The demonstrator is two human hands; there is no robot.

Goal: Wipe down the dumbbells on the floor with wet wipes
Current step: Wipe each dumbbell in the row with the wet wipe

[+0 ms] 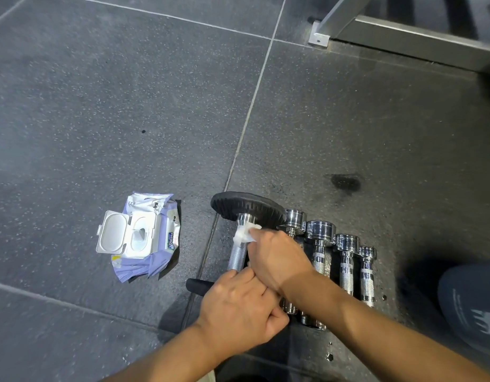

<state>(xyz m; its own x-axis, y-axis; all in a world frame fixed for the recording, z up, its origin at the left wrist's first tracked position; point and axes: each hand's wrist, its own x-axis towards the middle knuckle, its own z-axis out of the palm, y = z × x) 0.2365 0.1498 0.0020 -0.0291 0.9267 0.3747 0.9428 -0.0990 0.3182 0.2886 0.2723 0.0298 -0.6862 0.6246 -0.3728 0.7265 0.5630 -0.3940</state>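
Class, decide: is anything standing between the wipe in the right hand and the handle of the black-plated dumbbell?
Nothing visible. The right hand holds the wet wipe against the dumbbell handle just below the black plate; the left hand grips the handle lower down, clear of the wipe.

The floor [100, 106] is laid in large dark grey rubber tiles flecked all over with pale specks. Thin light seams [255, 92] divide the tiles: one long seam runs from the top edge down toward the bottom, and others cross it near the top and at the lower left. A grey metal frame [403, 37] stands on the floor in the top right corner, its foot plate [318, 38] flat on a tile. A dark patch [345, 183] marks the floor right of the long seam. Soft light gives the tiles a dull sheen.
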